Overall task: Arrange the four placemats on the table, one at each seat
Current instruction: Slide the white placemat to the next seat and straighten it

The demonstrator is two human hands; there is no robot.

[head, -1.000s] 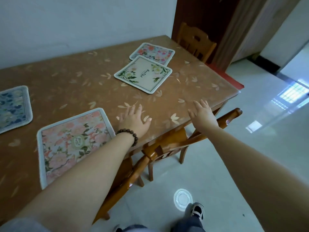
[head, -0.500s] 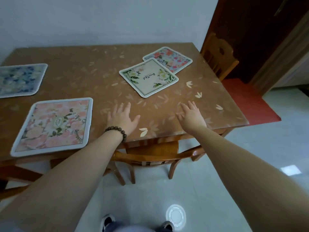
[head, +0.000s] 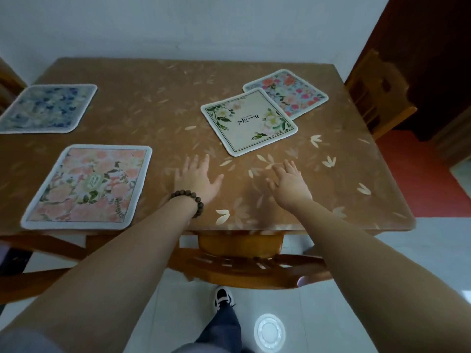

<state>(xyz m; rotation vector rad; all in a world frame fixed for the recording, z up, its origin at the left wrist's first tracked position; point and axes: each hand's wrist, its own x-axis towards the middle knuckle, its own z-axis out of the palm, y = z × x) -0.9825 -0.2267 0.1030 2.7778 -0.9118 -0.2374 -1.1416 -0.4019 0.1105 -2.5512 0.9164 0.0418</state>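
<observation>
Several placemats lie on the brown leaf-patterned table (head: 163,115). A pink floral placemat (head: 89,187) sits at the near left edge. A blue floral placemat (head: 48,108) lies at the far left. A cream placemat (head: 248,121) with green leaves lies askew right of centre, overlapping a corner of a multicoloured floral placemat (head: 290,93) behind it. My left hand (head: 197,179), with a bead bracelet at the wrist, and my right hand (head: 289,183) are stretched out over the bare tabletop just short of the cream placemat, fingers spread, holding nothing.
A wooden chair (head: 239,266) is tucked under the near edge below my arms. Another wooden chair (head: 374,87) stands at the right end, by a dark door. A white wall runs behind the table. My foot (head: 223,298) stands on the tiled floor.
The view has swung so that I face the table's long side squarely. Both hands have moved forward over the tabletop, nearer the cream placemat. No placemat has moved.
</observation>
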